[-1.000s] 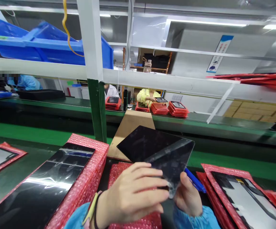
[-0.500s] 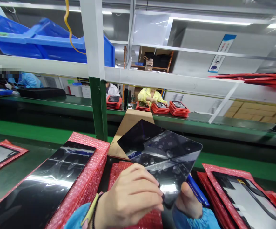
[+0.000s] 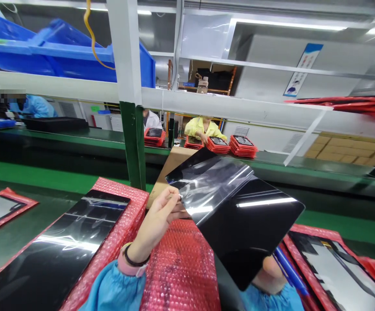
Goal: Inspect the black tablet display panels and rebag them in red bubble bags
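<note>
I see a glossy black panel (image 3: 252, 233) held tilted in the air above red bubble wrap. A clear film (image 3: 206, 185) is partly peeled off its far corner, still attached.

Light blue sleeves (image 3: 112, 291), pink cuff, black wristband (image 3: 134, 260)

Pretty clearly a factory floor, some kind of electronics assembly line. Long green conveyor belts (image 3: 45, 177) run across the middle of the frame, with a white and green steel post (image 3: 129, 108) holding up a white overhead rack. Blue plastic parts bins (image 3: 61, 56) sit on it at upper left. Stacks of red bubble-wrap sleeves with black glass panels (image 3: 242, 147) line the far belt, where a worker in a yellow smock (image 3: 203, 126) stands. Flattened cardboard sheets (image 3: 345, 149) are piled at right.
</note>
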Action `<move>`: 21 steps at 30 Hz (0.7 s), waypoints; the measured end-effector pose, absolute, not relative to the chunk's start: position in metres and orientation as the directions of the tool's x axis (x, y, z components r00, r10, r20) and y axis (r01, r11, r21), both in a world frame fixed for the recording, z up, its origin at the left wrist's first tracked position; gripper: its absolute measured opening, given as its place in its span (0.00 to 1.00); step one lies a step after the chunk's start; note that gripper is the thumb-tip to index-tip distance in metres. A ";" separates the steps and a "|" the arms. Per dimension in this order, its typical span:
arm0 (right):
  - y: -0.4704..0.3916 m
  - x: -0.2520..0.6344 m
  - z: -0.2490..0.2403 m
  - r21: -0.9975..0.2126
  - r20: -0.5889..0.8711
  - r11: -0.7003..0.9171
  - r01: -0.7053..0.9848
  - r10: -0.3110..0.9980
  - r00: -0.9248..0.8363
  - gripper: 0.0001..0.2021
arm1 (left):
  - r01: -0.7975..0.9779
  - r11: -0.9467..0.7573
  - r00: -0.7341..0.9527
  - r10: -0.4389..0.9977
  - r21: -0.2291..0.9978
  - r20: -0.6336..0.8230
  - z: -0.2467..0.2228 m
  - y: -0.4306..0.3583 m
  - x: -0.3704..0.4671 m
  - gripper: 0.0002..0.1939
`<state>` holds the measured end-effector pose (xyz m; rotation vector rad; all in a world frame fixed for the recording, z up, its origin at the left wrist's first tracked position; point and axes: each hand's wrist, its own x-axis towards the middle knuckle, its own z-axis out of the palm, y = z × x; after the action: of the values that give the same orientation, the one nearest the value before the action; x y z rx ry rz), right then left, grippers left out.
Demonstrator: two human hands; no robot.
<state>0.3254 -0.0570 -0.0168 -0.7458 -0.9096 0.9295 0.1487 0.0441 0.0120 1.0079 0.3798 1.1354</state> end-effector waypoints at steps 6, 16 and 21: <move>-0.051 0.319 -0.022 -0.773 0.207 0.269 -0.574 0.963 0.173 0.19 | -0.809 -0.052 -0.038 0.999 0.586 0.035 0.009 0.045 0.153 0.08; -0.042 0.298 -0.015 -0.869 0.298 0.259 -0.422 0.954 -0.029 0.35 | -0.746 -0.412 -0.342 0.911 0.523 0.231 0.026 0.025 0.132 0.03; -0.047 0.293 -0.013 -0.882 0.251 0.201 -0.427 0.966 -0.064 0.38 | -0.728 -0.428 -0.363 0.903 0.536 0.228 0.027 0.025 0.129 0.04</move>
<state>0.2933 -0.0473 -0.0133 -0.6656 -1.0699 1.2921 0.1290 0.0251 0.0269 0.6056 0.4217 1.9468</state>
